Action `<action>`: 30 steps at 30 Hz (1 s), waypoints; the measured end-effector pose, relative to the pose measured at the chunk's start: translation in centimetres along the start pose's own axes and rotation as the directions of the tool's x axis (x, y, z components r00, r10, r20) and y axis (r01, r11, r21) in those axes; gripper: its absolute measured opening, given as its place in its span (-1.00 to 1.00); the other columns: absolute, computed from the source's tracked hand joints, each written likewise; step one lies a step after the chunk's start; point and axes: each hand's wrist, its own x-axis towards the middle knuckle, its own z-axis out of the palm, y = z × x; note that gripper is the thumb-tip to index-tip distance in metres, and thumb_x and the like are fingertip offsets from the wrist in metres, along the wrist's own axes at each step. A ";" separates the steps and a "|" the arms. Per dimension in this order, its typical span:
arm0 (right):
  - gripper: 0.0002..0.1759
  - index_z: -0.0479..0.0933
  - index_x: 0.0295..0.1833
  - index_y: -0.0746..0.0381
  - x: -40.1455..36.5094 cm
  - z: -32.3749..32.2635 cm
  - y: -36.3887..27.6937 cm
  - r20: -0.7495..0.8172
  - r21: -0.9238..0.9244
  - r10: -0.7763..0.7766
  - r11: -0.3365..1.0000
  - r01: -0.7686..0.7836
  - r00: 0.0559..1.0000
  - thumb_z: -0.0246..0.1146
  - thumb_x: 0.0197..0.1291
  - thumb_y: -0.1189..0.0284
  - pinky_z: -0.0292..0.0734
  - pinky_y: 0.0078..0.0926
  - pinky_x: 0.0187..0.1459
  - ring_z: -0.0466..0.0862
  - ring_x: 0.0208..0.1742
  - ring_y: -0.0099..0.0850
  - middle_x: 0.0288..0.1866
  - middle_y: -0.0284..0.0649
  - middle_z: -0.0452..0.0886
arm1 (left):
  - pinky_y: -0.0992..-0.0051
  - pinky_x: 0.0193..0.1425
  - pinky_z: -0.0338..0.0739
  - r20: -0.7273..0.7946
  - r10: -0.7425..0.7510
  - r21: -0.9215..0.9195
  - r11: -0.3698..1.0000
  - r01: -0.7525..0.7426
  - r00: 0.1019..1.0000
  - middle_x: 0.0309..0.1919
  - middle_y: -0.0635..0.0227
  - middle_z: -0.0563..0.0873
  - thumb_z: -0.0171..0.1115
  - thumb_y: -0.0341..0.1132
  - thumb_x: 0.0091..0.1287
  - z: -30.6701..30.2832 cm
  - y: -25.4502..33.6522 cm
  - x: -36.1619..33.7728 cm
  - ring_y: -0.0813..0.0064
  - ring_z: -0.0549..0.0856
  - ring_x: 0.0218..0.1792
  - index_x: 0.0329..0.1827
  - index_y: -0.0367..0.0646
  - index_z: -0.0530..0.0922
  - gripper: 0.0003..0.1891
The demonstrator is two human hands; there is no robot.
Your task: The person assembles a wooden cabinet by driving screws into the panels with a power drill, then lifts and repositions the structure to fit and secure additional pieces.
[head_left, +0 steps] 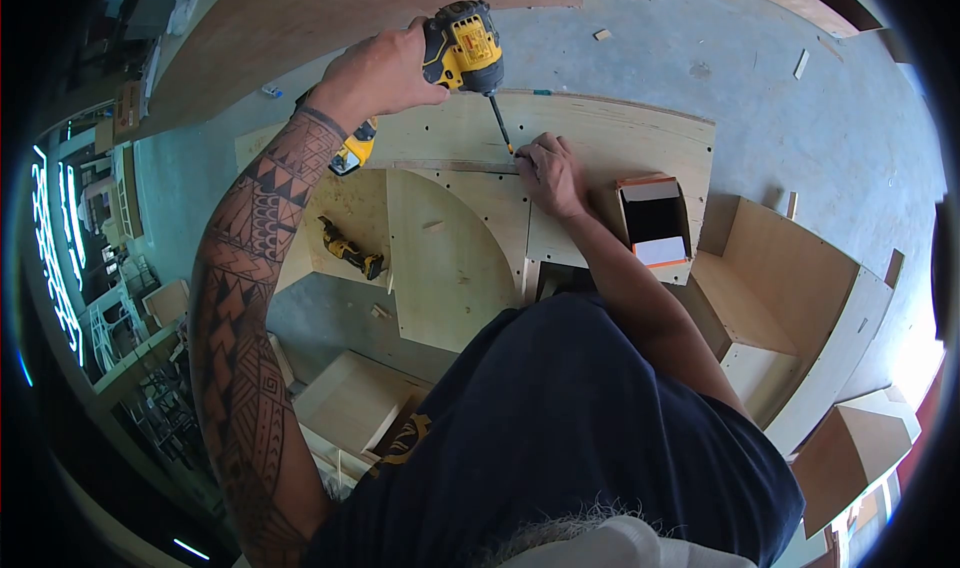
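Left grip point(390, 73) clenched the driver point(474, 48), bit point(500, 123) by right grip point(552, 176), hold unclear, over panel point(625, 128); likely fastener-starting, needing straight, steady pressure.

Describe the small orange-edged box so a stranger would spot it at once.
Find the pale wooden panel ahead of the dark shirt. Near its right end, to the right of the right hand, sits the small box. Orange edges, white flaps and a dark interior set it apart from the larger, bare wooden unit beside it.
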 end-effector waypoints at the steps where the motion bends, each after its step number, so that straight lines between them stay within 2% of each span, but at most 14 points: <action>1: -0.86 0.67 -0.20 0.24 -0.1 0.0 0.0 0.005 -0.007 -0.005 1.000 0.005 1.000 0.28 0.20 0.41 0.48 -0.23 0.03 0.60 -0.10 -0.16 -0.21 -0.15 0.62 | 0.11 0.02 0.69 0.001 0.002 0.000 1.000 -0.002 1.000 -0.19 -0.12 0.78 0.55 -0.06 0.06 0.1 -0.1 0.1 -0.07 0.79 -0.10 0.16 -0.32 0.50 -0.30; 6: -0.85 0.68 -0.20 0.21 -0.1 -0.1 -0.4 0.016 -0.057 0.059 0.997 -0.058 0.998 0.29 0.20 0.39 0.51 -0.19 0.03 0.59 -0.08 -0.14 -0.20 -0.18 0.62 | 0.11 -0.01 0.70 -0.064 0.045 0.000 0.999 -0.045 0.997 -0.22 -0.12 0.78 0.55 -0.06 0.07 0.3 -0.7 0.4 -0.06 0.80 -0.13 0.15 -0.32 0.51 -0.32; 13: -0.84 0.69 -0.19 0.20 0.0 -0.2 -0.5 0.042 -0.092 0.061 0.994 -0.057 0.997 0.31 0.20 0.36 0.53 -0.21 0.04 0.59 -0.07 -0.15 -0.19 -0.21 0.63 | 0.10 -0.01 0.71 -0.012 0.018 0.015 1.000 -0.017 1.000 -0.22 -0.11 0.78 0.55 -0.08 0.06 0.2 -0.1 0.3 -0.07 0.80 -0.14 0.17 -0.32 0.50 -0.31; 19: -0.84 0.70 -0.18 0.18 0.0 -0.3 -0.7 0.045 -0.075 0.075 0.995 -0.072 0.996 0.31 0.21 0.36 0.54 -0.22 0.03 0.60 -0.08 -0.17 -0.17 -0.22 0.63 | 0.08 0.00 0.70 -0.060 0.065 -0.025 0.997 -0.067 0.996 -0.22 -0.11 0.78 0.54 -0.09 0.06 0.7 -0.3 0.4 -0.08 0.79 -0.13 0.20 -0.32 0.48 -0.29; 22: -0.85 0.71 -0.18 0.18 0.0 -0.1 -0.6 0.037 -0.054 0.079 0.996 -0.077 0.996 0.31 0.21 0.37 0.54 -0.23 0.03 0.60 -0.08 -0.17 -0.17 -0.22 0.63 | 0.06 0.00 0.70 -0.053 0.074 0.030 0.997 -0.072 0.996 -0.20 -0.12 0.77 0.54 -0.10 0.06 0.5 0.0 0.6 -0.11 0.79 -0.13 0.22 -0.32 0.47 -0.28; 25: -0.86 0.72 -0.18 0.19 0.0 0.0 -0.8 0.012 -0.047 0.115 0.992 -0.114 0.993 0.31 0.21 0.39 0.54 -0.23 0.03 0.60 -0.08 -0.17 -0.18 -0.22 0.63 | 0.06 -0.03 0.71 -0.074 0.134 0.058 0.990 -0.130 0.988 -0.21 -0.16 0.77 0.53 -0.12 0.05 1.0 -0.8 1.8 -0.13 0.78 -0.13 0.26 -0.33 0.44 -0.25; 30: -0.87 0.72 -0.20 0.21 0.2 0.1 -0.4 0.030 -0.038 0.102 0.994 -0.101 0.994 0.31 0.22 0.41 0.52 -0.23 0.00 0.60 -0.09 -0.16 -0.18 -0.23 0.63 | 0.07 -0.05 0.75 -0.094 0.229 0.073 0.972 -0.223 0.969 -0.22 -0.18 0.76 0.52 -0.14 0.03 -0.2 1.2 2.2 -0.12 0.79 -0.15 0.30 -0.38 0.41 -0.20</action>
